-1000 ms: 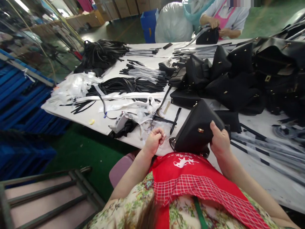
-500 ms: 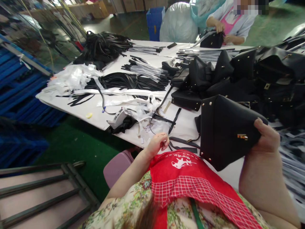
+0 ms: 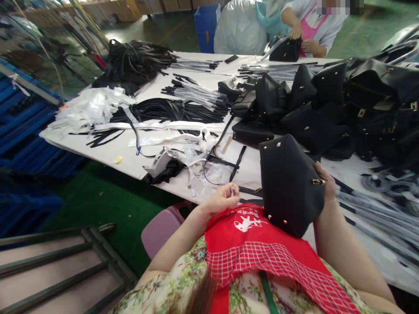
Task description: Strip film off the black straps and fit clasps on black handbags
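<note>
My right hand [image 3: 323, 181] grips a black handbag [image 3: 290, 185] with gold studs and a gold clasp, held upright above my red apron at the table's near edge. Its fingers are mostly hidden behind the bag. My left hand [image 3: 222, 200] is closed in a pinch on a small thin metal piece, just left of the bag and above the apron. A black strap [image 3: 244, 190] lies on the table between my hands.
On the white table [image 3: 131, 161] are heaped black handbags [image 3: 314, 104], black straps [image 3: 170, 111], bagged straps [image 3: 196, 93] and white plastic scraps [image 3: 91, 109]. Another person [image 3: 310, 26] handles a black bag at the far edge. Blue crates [image 3: 22, 131] stand left; a metal rack [image 3: 59, 261] is below.
My right hand has swung the bag out to the right and back in front of me, turning it upright. My left hand has stayed near the apron, now pinching a small piece.
</note>
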`<state>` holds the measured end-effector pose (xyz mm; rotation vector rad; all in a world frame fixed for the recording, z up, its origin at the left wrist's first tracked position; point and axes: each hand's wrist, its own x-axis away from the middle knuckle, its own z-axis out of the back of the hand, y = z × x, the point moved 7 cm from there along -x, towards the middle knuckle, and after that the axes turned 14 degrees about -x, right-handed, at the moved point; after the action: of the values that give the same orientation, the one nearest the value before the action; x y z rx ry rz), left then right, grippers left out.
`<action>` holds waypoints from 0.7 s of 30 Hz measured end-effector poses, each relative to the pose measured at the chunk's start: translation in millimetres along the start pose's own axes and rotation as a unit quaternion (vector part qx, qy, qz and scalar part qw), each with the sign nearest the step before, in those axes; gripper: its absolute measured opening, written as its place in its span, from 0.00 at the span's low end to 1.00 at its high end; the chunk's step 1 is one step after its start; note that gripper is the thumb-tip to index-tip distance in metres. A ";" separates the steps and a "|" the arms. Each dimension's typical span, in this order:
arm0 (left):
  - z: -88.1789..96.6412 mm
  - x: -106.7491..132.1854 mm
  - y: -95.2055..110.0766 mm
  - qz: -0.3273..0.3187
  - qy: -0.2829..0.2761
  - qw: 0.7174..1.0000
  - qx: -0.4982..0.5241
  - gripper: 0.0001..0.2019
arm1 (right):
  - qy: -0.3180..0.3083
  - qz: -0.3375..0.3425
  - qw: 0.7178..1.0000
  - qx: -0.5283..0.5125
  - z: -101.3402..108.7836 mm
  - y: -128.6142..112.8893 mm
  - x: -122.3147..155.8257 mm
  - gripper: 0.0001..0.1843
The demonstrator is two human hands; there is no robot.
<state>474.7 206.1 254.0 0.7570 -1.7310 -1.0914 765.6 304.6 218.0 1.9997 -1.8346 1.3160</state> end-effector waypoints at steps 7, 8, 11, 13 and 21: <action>4.6 -18.1 11.7 -0.015 -0.001 0.997 -0.081 0.19 | 0.021 -0.056 0.998 0.031 -16.8 13.0 18.5 0.20; 8.3 -23.3 17.2 -0.022 0.016 0.995 -0.093 0.20 | 0.023 -0.070 0.996 0.045 -19.6 15.6 20.7 0.20; 26.9 -40.1 43.3 -0.059 0.113 0.984 -0.125 0.21 | 0.004 -0.119 0.989 0.088 -29.6 24.3 24.3 0.17; 40.5 -48.8 66.0 -0.098 0.189 0.968 -0.131 0.18 | -0.024 -0.150 0.982 0.109 -37.9 30.7 26.0 0.15; 54.5 -73.6 104.7 -0.149 0.283 0.936 -0.146 0.15 | -0.135 -0.201 0.964 0.111 -64.5 65.4 24.8 0.14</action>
<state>450.2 330.3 311.6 1.0418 -0.9642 -1.1528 674.4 308.8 244.5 2.6067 -1.3010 1.2159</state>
